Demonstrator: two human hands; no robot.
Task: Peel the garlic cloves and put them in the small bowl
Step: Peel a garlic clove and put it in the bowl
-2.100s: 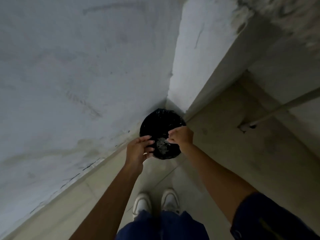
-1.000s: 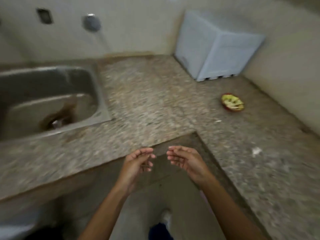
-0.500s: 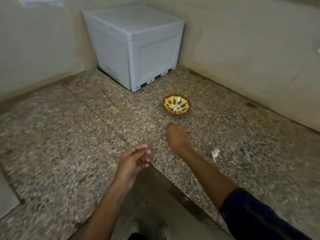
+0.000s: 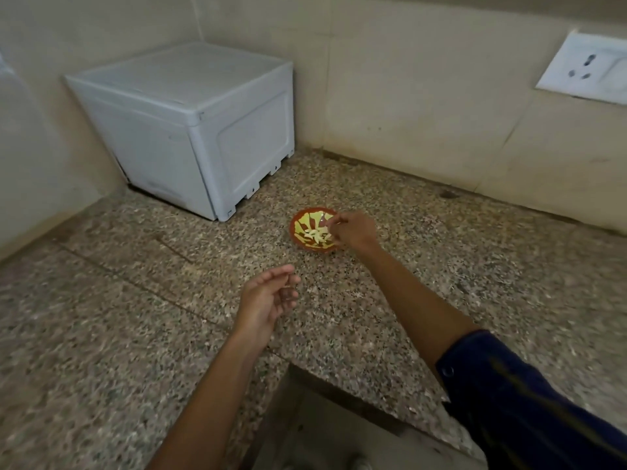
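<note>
The small round red-rimmed bowl with a yellow-green pattern [image 4: 307,228] sits on the speckled granite tabletop [image 4: 135,317], holding pale peeled garlic cloves [image 4: 316,235]. The right hand [image 4: 353,232] reaches over its rim, fingers bunched; whether that grip pinches anything I cannot tell. The left hand [image 4: 268,300] hovers nearer, loosely curled, its grip holding nothing, with a grey-white plastic box [image 4: 190,130] in the corner.

Dim, even indoor light is falling softly, casting only faint shadows. Wide-angle distortion is bending the edges, where detail is blurring slightly.
</note>
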